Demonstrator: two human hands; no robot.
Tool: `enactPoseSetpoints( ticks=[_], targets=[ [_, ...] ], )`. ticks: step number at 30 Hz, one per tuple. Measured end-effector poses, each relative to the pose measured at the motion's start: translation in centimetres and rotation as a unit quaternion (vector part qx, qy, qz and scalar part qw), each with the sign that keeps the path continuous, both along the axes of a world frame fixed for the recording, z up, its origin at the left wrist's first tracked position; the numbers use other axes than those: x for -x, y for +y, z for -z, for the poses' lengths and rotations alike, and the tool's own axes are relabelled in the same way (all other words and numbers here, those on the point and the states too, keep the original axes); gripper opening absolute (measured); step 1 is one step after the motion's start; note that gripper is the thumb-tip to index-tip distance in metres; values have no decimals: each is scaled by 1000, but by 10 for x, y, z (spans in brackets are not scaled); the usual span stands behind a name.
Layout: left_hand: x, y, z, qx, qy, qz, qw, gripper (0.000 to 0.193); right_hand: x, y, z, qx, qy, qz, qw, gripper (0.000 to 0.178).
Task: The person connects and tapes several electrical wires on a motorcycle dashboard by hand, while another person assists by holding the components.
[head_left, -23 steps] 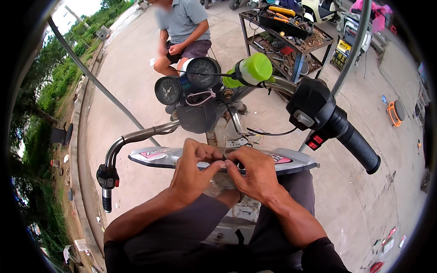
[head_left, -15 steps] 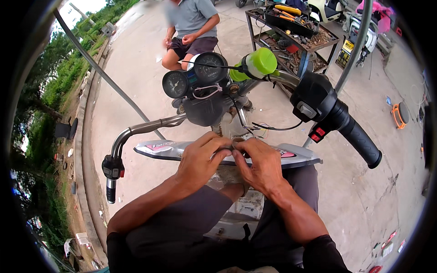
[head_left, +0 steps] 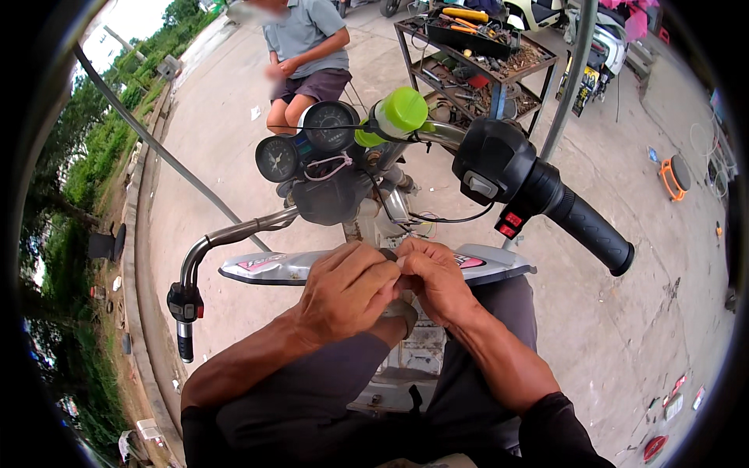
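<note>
My left hand (head_left: 349, 287) and my right hand (head_left: 434, 274) meet in front of me with fingers pinched together. Between the fingertips they hold a small dark rounded piece (head_left: 388, 254), mostly hidden, so its kind cannot be made out. Just behind my hands lies a silver leg shield panel (head_left: 499, 264) with pink decals, across the front of a motorbike. Above it rise the handlebar (head_left: 248, 226), round gauges (head_left: 328, 126) and a black right grip (head_left: 591, 229). A thin black cable (head_left: 449, 220) and some fine wires hang near the steering column.
A bright green bottle-like container (head_left: 402, 111) is fastened to the handlebar. Grey poles (head_left: 573, 78) stand on both sides. Beyond sits another person (head_left: 312, 54), beside a metal tool rack (head_left: 499, 86). An orange-rimmed round object (head_left: 674, 178) and scattered litter lie on the concrete.
My left hand has rolled over, its fingers curling more closely around the piece. My right hand remains pinched beside it. The whole view has shifted slightly.
</note>
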State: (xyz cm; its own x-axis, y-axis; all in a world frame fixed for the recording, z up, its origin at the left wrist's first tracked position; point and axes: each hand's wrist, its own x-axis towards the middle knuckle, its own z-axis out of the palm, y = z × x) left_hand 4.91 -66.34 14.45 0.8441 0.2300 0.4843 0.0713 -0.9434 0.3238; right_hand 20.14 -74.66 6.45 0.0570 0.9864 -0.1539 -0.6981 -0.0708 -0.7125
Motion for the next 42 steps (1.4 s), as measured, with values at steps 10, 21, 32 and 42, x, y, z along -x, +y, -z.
enactPoseSetpoints(
  ticks=[10,21,32,42],
  targets=[
    [-40,10,14,104,56,-98,988,18,-64,-7,6,48,-305,252,917,33],
    [-64,19,46,-192,161,54,967,32,-78,-39,0,84,-404,302,859,11],
    [-83,9,23,-72,148,-37,986,19,-99,-48,9,19,-586,218,780,49],
    [-83,11,-13,244,84,-142,956,20,-82,-45,-5,-70,-732,196,648,64]
  ],
)
